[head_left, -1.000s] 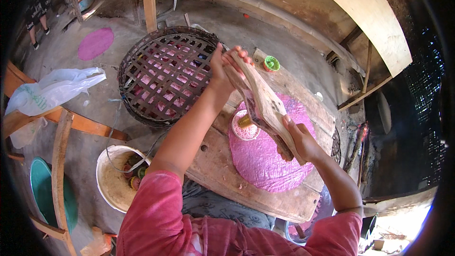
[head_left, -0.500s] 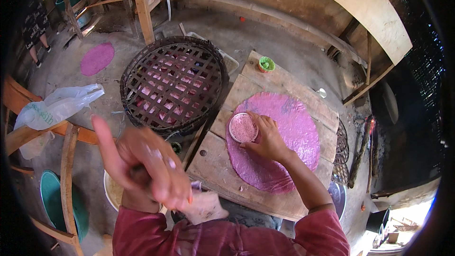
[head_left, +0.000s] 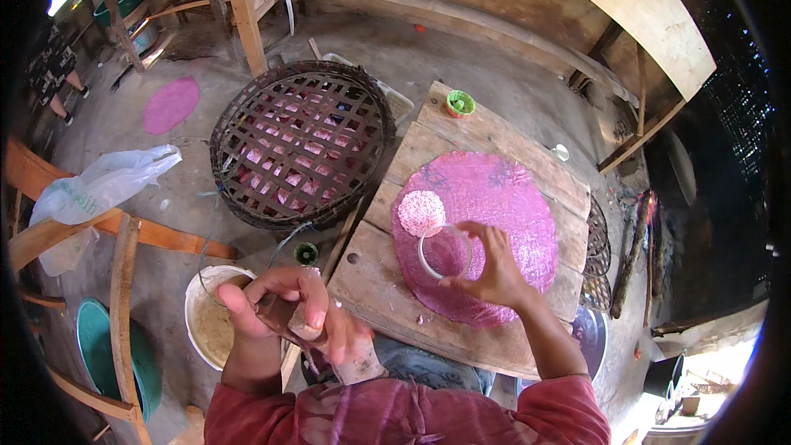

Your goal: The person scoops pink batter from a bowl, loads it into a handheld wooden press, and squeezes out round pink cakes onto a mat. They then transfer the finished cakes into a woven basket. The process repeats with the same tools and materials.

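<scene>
On a wooden table point(head_left: 362, 280) lies a round pink mat point(head_left: 511, 206). Near its left edge sits a round patty of pink-white strands point(head_left: 421, 213). My right hand point(head_left: 494, 268) grips a clear ring mould point(head_left: 445, 274) between thumb and fingers. The ring is tilted over the mat, just below and right of the patty; through it only the mat shows. Nearer my body and off the table's left side, my left hand point(head_left: 305, 305) is closed around a pale brownish, wooden-looking tool point(head_left: 360, 367). Its exact kind is unclear, and fingers hide part of it.
A lattice-topped round basket point(head_left: 301, 144) with pink stuff inside stands left of the table. A small green cup point(head_left: 460, 104) is at the table's far corner. A cream bucket point(head_left: 216, 313), teal tub point(head_left: 119, 354) and plastic bag point(head_left: 99, 185) are at left. Someone point(head_left: 58, 66) stands far left.
My right hand has lifted the ring off the pink strands and moved it right and nearer, leaving the patty on the mat. My left hand has lowered and moved right with its tool.
</scene>
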A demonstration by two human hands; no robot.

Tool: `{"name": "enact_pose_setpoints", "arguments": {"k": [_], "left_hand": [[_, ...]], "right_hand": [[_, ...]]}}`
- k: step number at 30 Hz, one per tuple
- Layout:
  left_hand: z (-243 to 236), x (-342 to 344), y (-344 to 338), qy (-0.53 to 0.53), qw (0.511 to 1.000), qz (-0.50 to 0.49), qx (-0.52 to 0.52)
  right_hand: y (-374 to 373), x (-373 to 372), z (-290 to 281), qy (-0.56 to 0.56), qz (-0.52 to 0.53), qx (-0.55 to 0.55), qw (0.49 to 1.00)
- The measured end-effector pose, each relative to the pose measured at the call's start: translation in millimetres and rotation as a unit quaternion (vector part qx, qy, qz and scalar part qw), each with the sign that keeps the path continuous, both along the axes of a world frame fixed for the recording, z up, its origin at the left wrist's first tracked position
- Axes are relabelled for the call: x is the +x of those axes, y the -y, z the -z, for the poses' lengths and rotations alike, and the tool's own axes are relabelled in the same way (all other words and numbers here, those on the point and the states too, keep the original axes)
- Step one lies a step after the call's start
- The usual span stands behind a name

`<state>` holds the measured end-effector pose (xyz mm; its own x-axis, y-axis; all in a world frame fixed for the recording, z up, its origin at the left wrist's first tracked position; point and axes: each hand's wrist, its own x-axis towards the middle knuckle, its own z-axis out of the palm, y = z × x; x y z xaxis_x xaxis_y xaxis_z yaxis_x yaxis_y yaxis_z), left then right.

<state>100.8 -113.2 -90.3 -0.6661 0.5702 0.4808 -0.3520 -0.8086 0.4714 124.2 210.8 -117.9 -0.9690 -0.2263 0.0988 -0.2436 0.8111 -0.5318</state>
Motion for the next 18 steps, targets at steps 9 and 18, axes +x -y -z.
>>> {"name": "enact_pose_setpoints", "arguments": {"k": [9, 18], "left_hand": [[-39.9, -56.3, -25.2, -0.125, 0.976, 0.148, 0.098], [-14.2, -130.6, -132.3, 0.087, 0.986, 0.057, 0.128]], "right_hand": [[10.6, 13.3, 8.6, -0.028, -0.008, 0.123, 0.992], [-34.6, 18.1, -83.0, 0.476, 0.030, -0.386, 0.790]]}}
